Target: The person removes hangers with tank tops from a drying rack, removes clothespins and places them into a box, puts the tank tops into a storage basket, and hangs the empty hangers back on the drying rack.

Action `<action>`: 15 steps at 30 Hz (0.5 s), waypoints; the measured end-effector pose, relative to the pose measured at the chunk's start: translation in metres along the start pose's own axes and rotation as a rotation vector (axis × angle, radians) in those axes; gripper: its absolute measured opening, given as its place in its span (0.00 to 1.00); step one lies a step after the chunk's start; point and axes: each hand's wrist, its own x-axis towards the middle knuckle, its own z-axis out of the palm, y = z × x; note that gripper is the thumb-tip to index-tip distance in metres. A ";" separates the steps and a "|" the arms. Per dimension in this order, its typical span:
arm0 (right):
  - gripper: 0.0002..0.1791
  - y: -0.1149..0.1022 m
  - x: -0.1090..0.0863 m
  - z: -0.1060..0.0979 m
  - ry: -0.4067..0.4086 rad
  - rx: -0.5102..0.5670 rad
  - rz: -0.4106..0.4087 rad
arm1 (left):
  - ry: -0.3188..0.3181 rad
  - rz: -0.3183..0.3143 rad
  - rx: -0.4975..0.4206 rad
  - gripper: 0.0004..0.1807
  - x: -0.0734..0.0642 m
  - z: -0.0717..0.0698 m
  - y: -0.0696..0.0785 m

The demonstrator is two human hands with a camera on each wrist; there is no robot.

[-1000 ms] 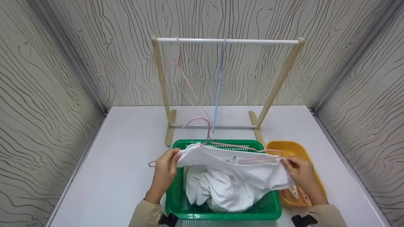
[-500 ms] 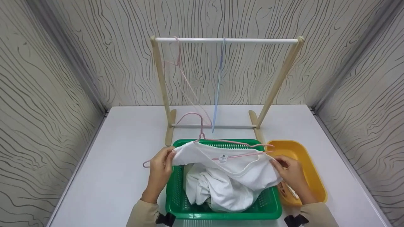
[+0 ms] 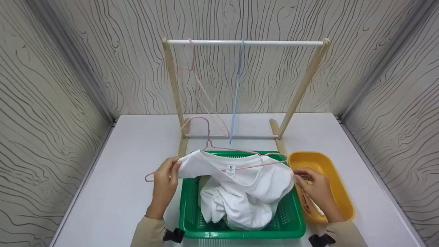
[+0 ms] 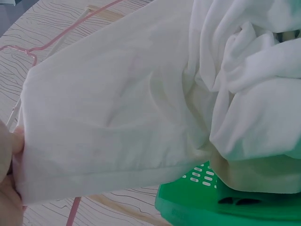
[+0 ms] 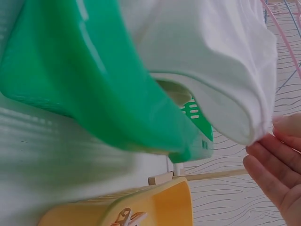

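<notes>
A white T-shirt (image 3: 267,181) is stretched between both hands over the green basket (image 3: 240,235), its lower part bunched inside. My left hand (image 3: 164,181) pinches the sleeve on the left; in the left wrist view that sleeve (image 4: 108,117) lies spread flat. At the opposite sleeve edge, my right hand (image 3: 315,187) pinches a corner between thumb and fingertips (image 5: 265,143). A pink hanger (image 3: 208,133) is partly inside the shirt, its hook standing up through the neckline. One hanger end sticks out left of my left hand; the other lies outside the collar at the right shoulder.
Behind the basket stands a wooden rack with a white rail (image 3: 281,43). Another pink hanger (image 3: 202,87) and a blue hanger (image 3: 235,92) hang from it. To the right, a yellow tray (image 3: 337,178) holds several clothespins (image 3: 306,202), partly behind my right hand.
Both hands have moved left with the T-shirt, and the pink hanger has shifted left and away with it. The right end of the hanger now shows more openly above the collar.
</notes>
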 end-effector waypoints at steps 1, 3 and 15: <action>0.10 0.000 0.000 0.000 0.002 0.000 -0.001 | 0.001 0.001 0.002 0.06 0.000 0.000 0.000; 0.09 0.001 0.000 0.001 0.003 -0.002 -0.010 | -0.003 0.004 0.003 0.06 -0.001 0.000 -0.001; 0.08 0.000 0.000 0.005 0.007 0.005 -0.045 | -0.039 0.028 0.002 0.04 -0.004 0.006 -0.001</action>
